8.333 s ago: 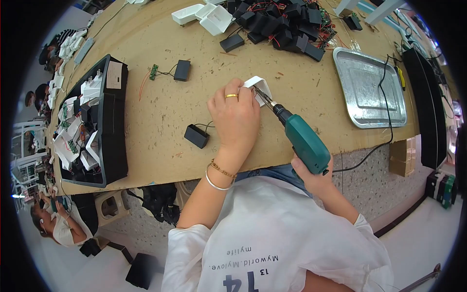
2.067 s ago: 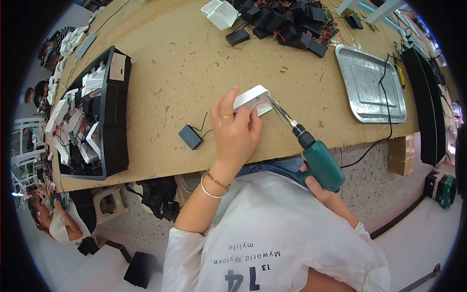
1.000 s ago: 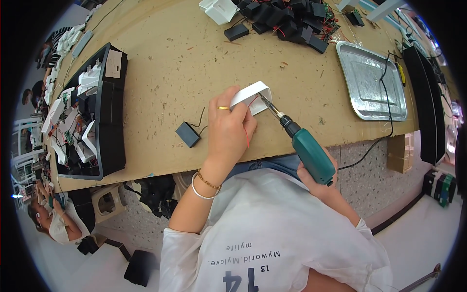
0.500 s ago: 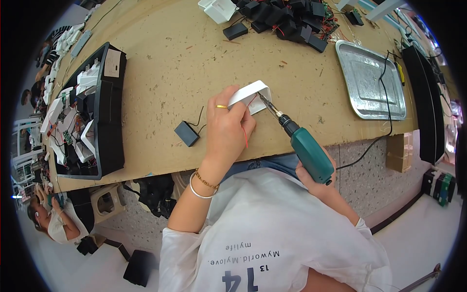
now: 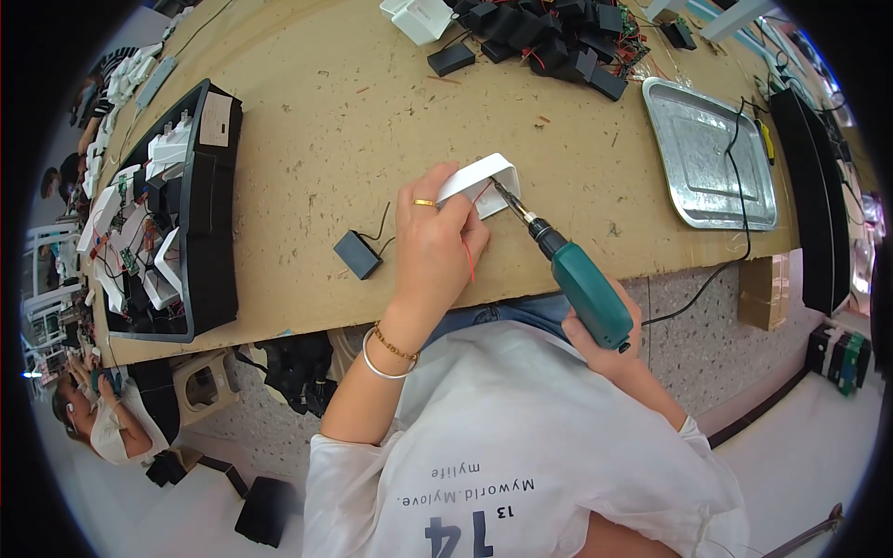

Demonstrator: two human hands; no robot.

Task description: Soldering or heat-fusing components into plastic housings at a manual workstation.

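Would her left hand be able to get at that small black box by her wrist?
Probably yes, though the left hand now grips the white housing. The black box lies just beside it on bare tabletop, unobstructed.

Open board [image 5: 307,121] far-left of left hand [image 5: 430,244], room to pass. Blocked left by black crate [image 5: 200,223], near-left by small black box [image 5: 357,255] w/ wires. Far: heap of black boxes [image 5: 549,37]. Right: metal tray [image 5: 712,158], cord [image 5: 735,251] trailing across edge.

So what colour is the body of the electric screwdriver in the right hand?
Teal green, with a black chuck; the electric screwdriver shows clearly in the head view.
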